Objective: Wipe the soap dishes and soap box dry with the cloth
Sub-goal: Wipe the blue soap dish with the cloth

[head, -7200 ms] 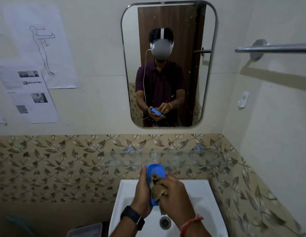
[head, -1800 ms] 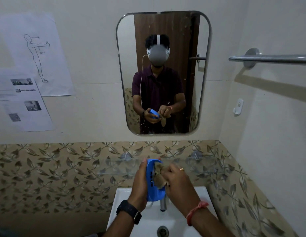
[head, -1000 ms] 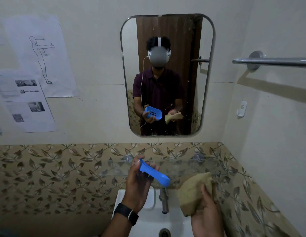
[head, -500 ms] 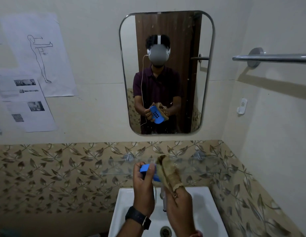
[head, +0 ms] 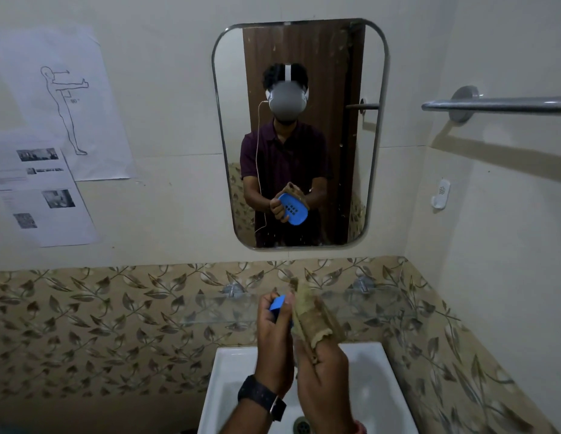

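Two hands wipe a blue soap dish with a tan cloth above a white sink.

The left hand, at 6 o'clock in view, grips the dish on edge, fingers curled around its rim. The right hand, just toward 3 o'clock, pinches the cloth flat against the dish's face. Best practice, judging from this: hold the dish firmly and press the cloth into its drain holes, seen in the mirror.
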The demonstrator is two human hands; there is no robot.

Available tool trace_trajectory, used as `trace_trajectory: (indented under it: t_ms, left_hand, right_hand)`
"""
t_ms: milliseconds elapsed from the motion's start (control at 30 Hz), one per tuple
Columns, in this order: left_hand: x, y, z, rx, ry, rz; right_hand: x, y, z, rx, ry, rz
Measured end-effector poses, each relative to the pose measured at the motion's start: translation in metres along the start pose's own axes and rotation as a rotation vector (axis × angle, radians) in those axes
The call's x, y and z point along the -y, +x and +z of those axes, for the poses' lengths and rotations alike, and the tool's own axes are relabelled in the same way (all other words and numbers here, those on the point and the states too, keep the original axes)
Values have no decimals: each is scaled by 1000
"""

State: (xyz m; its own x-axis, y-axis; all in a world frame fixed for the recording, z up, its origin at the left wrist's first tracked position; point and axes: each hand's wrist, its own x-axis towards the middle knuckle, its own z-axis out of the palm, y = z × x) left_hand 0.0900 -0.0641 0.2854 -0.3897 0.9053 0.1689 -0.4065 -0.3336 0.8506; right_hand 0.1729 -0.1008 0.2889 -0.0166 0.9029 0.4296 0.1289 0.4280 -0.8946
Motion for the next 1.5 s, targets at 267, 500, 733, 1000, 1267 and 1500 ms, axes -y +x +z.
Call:
trace_trajectory:
  t_ms: [267,500,733,1000,1267,1500]
  left_hand:
    - [-7,3,-5,-42,-50,34]
    - [-10,-1,-6,-76,-254,-51]
    - [4,-10,-3,-93,-58,-22]
    - [-8,-3,-5,-38,-69,-32]
    - [0,-2,-12,-42,-62,-29]
    - [11,1,-18,-52,74,-46]
  right_hand:
    - [-34,30,-27,-136,111,399]
    - [-49,45,-41,-484,501,550]
    - [-35,53,-28,-331,607,481]
    - [-40,58,-29,-219,490,546]
    - [-13,71,-36,-315,662,527]
    - [-30,30,-3,-87,646,777]
